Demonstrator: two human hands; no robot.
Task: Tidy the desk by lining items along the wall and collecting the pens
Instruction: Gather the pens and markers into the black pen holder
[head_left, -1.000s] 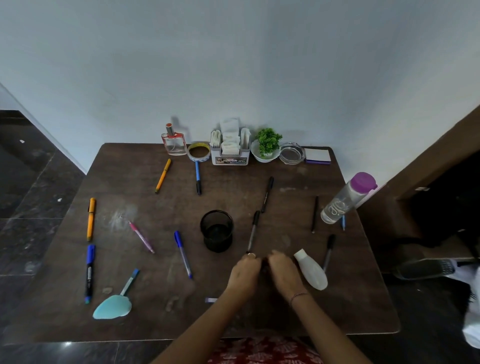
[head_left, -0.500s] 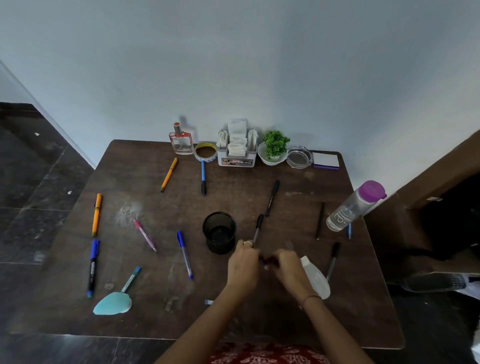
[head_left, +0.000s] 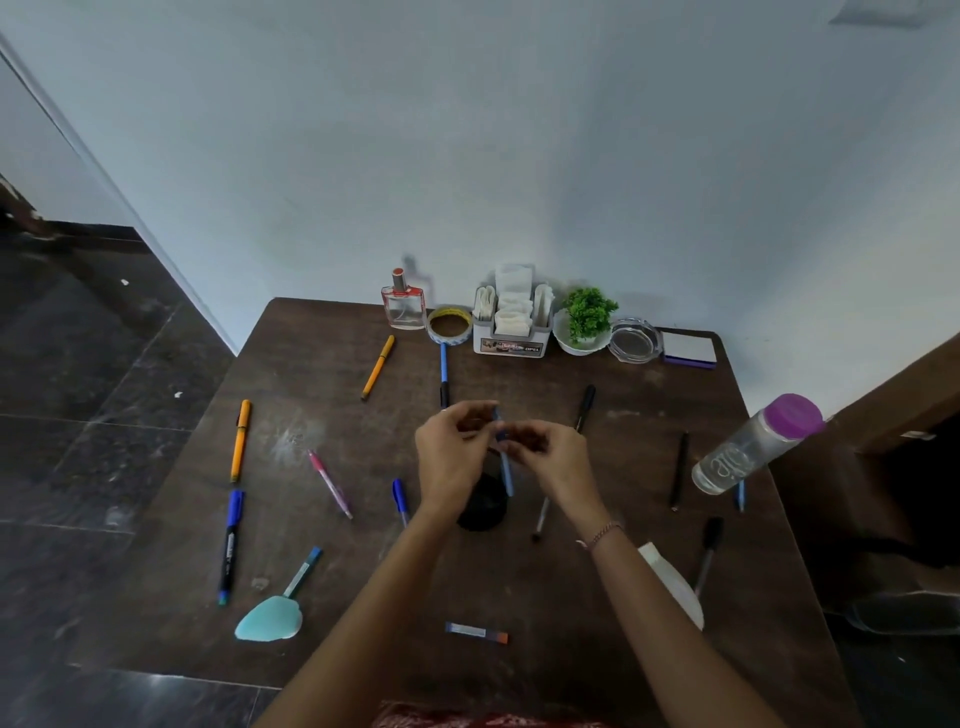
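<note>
On the left of the counter (head_left: 171, 571), an orange pen (head_left: 240, 441), a blue marker (head_left: 231, 540) and a pink pen (head_left: 331, 483) are lying loose and apart. At the middle we are pinching a blue pen (head_left: 506, 475) with our left grip (head_left: 452, 457) at its upper end and our right grip (head_left: 550, 462) just below, holding it near upright over the black cup (head_left: 483, 512). A clear bottle (head_left: 748, 452) is sitting near the right edge.
</note>
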